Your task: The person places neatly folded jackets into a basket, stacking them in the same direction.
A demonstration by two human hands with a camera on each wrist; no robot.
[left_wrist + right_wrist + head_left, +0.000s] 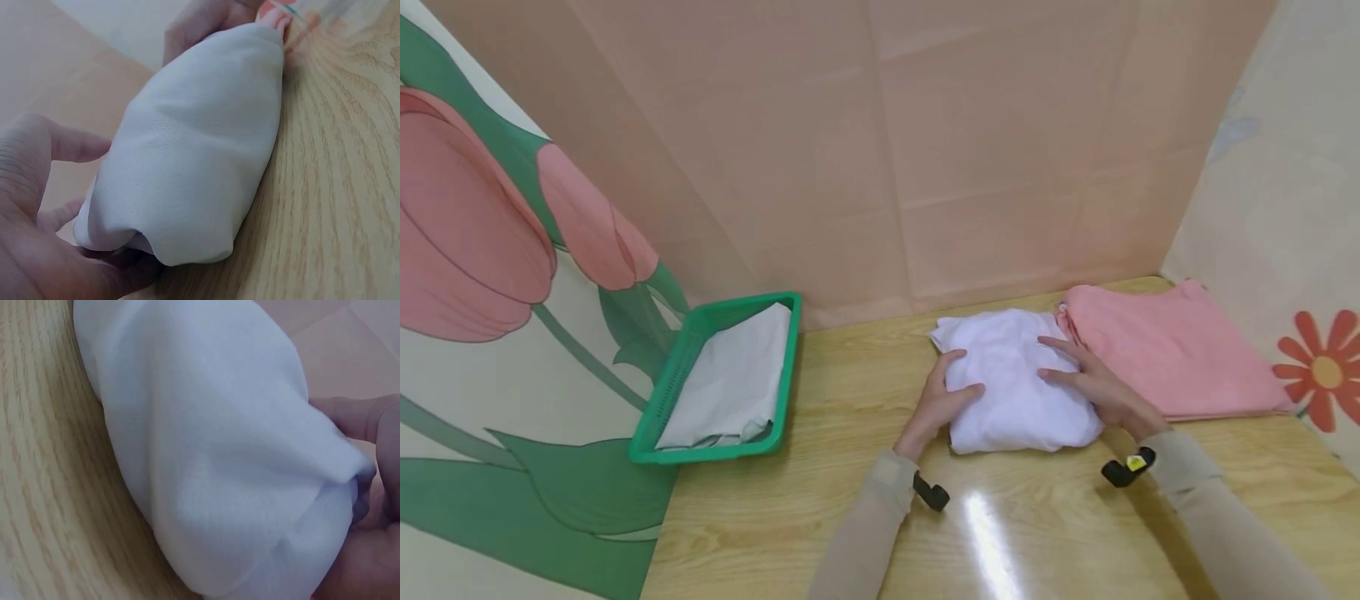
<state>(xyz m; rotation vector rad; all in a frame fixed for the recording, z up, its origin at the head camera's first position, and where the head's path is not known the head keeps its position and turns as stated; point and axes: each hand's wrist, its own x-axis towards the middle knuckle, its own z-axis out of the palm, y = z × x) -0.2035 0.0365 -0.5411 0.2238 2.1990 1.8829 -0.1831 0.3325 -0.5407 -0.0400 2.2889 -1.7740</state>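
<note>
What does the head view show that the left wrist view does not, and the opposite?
Only the head view: the green basket, the pale folded cloth inside it, and pink wall tulips.

Only the left wrist view: a small opening at the edge of the white cloth, near the left hand.

Both: the white cloth, left hand, right hand, wooden table.

A creased, pinkish-beige covering [820, 150] hangs behind the wood-grained worktop [760, 525]. Large pink tulips [467, 217] decorate the left wall, a red flower [1327, 372] the pale right one; a bright light reflection [990, 542] streaks the wood.
</note>
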